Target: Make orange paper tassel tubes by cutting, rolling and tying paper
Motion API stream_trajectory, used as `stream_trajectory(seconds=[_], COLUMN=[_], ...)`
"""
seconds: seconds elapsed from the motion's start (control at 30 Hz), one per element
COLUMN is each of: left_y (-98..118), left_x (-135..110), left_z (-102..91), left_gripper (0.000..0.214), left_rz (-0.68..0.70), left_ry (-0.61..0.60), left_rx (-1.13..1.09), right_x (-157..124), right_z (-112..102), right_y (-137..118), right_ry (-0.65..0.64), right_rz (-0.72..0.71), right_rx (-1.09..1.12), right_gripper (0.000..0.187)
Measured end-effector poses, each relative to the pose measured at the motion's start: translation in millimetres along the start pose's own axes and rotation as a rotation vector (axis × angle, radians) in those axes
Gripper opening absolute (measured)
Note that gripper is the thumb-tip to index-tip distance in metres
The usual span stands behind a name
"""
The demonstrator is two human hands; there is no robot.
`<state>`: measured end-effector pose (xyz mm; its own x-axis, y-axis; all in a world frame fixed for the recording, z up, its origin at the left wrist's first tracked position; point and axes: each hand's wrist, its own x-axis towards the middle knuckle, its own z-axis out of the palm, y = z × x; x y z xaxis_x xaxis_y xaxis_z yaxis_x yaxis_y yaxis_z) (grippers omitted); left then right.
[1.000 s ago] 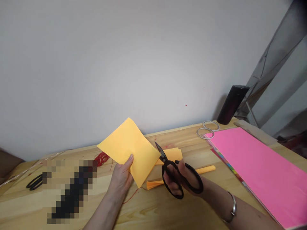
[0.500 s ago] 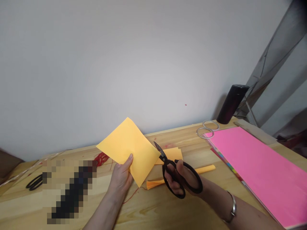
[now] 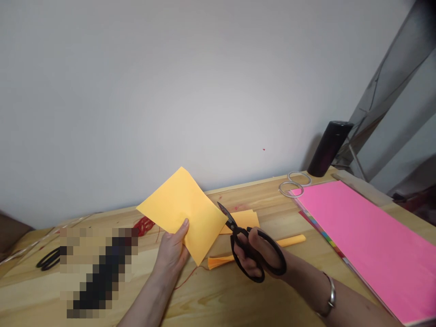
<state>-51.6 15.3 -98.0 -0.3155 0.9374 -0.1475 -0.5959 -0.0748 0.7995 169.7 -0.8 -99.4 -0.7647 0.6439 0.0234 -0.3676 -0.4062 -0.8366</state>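
Note:
A square of yellow-orange paper (image 3: pixel 184 200) is pinched in my left hand (image 3: pixel 173 250), the thumb lying on its face near the lower edge. My right hand (image 3: pixel 254 250) grips black-handled scissors (image 3: pixel 235 227) with fingers through the loops. Their blades are parted at the paper's right corner; one blade shows above the edge, and the other is hidden behind the sheet. Behind the scissors lie another yellow paper piece (image 3: pixel 247 219) and a folded orange paper strip (image 3: pixel 220 261), partly covered by my right hand. A thin red string (image 3: pixel 185 279) trails beneath the held sheet.
Pink paper sheets (image 3: pixel 364 240) are stacked on the right over a multicoloured edge. Two tape rings (image 3: pixel 291 189) and a dark cylinder (image 3: pixel 330 148) stand behind. On the left are red threads (image 3: pixel 145 225), another black scissor handle (image 3: pixel 49 259) and a pixelated dark patch. A wall backs the wooden table (image 3: pixel 211 304).
The scissor handles have drawn slightly closer together in my right hand. The paper and my left hand have stayed in place.

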Motion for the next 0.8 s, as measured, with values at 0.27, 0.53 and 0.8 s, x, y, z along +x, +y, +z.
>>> stream_trajectory(seconds=[0.27, 0.53, 0.8], left_y=[1.4, -0.1, -0.7], left_x=[-3.5, -3.4, -3.1], left_z=[1.8, 1.9, 0.8], left_gripper=[0.043, 0.046, 0.044], left_rz=[0.011, 0.017, 0.028], left_ry=[0.0, -0.01, -0.019], left_rx=[0.012, 0.042, 0.045], right_x=[-0.3, -0.2, 1.2], right_z=[0.3, -0.1, -3.8], right_y=[-1.0, -0.9, 6.0], right_ry=[-0.044, -0.065, -0.05], right_rz=[-0.042, -0.062, -0.058], right_rx=[-0.046, -0.048, -0.029], right_gripper=[0.067, 0.069, 0.068])
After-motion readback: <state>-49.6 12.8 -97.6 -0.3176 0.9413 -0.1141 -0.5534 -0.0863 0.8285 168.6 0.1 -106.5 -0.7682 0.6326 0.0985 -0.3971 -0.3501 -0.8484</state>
